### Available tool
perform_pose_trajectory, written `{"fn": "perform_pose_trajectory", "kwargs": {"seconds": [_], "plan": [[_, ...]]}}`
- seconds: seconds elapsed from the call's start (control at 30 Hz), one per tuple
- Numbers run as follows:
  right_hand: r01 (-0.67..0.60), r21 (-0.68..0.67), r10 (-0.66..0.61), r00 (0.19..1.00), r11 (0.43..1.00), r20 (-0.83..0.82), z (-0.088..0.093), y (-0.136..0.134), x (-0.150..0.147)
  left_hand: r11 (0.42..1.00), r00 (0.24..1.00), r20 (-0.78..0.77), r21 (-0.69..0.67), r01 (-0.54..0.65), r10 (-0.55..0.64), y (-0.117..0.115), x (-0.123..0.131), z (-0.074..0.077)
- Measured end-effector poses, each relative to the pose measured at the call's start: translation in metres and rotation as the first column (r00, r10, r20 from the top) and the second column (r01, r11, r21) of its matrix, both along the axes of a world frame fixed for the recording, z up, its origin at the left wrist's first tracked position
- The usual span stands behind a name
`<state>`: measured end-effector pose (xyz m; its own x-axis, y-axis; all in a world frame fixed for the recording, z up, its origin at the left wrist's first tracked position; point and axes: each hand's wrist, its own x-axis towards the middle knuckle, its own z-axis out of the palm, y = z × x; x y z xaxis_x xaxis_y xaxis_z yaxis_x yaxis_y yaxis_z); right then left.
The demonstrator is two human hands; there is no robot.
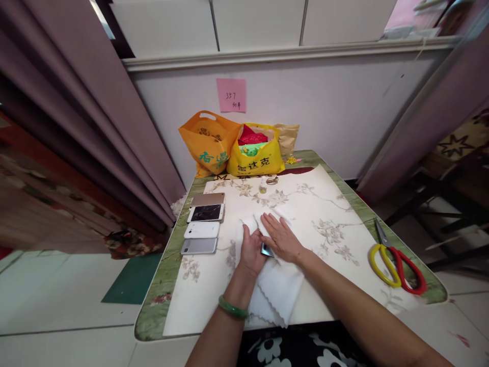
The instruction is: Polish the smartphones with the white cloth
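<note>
A white cloth point(280, 290) with a scalloped edge lies spread and folded under both my hands, near the front of the table. My left hand point(252, 251) is closed around the side of a dark, shiny phone point(267, 250), of which only a lower corner shows. From the right, my right hand point(281, 238) holds a fold of the cloth over the phone, its fingers laid along the fabric. The rest of the phone is hidden by my hands and the cloth.
Several phones lie in a column at left, among them a white one point(201, 230). Scissors point(397, 265) with yellow and red handles rest at the right edge. Behind stand an orange bag point(208, 142), a yellow bag point(255, 162) and a small bottle point(263, 185).
</note>
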<state>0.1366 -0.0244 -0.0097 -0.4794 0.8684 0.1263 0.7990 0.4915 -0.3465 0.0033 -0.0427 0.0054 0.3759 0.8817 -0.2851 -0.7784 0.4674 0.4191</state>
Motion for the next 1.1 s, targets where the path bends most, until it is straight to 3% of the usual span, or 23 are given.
{"fn": "perform_pose_trajectory", "kwargs": {"seconds": [0.17,0.3,0.5,0.7,0.83,0.97,1.1], "plan": [[0.114,0.022,-0.115,0.993,0.993,0.020,-0.003,0.002,0.006,1.000,1.000,-0.024,-0.002,0.009,-0.009,-0.001,-0.002,-0.001],[0.139,0.106,-0.146,0.988,0.985,0.059,-0.006,-0.013,0.009,1.000,1.000,0.014,0.015,0.013,-0.013,-0.001,-0.003,-0.002],[-0.011,0.195,-0.010,0.994,0.981,0.110,0.000,-0.050,0.017,0.999,0.999,0.017,0.000,-0.033,0.033,-0.001,-0.001,-0.003],[-0.232,0.157,0.218,0.970,0.960,0.104,0.016,-0.076,0.018,0.976,0.987,-0.123,-0.176,-0.126,0.105,-0.002,-0.004,-0.008],[-0.282,0.098,0.278,0.959,0.954,0.058,0.018,-0.066,0.010,0.968,0.982,-0.118,-0.187,-0.169,0.149,-0.003,-0.001,-0.002],[-0.175,0.096,0.175,0.985,0.980,0.006,0.010,-0.043,0.000,0.970,0.974,-0.168,-0.164,-0.181,0.154,-0.002,0.002,0.003],[-0.027,0.122,0.034,0.997,0.992,-0.062,0.000,-0.025,0.005,0.998,0.993,-0.096,-0.006,-0.064,0.063,-0.001,0.000,0.004]]}}
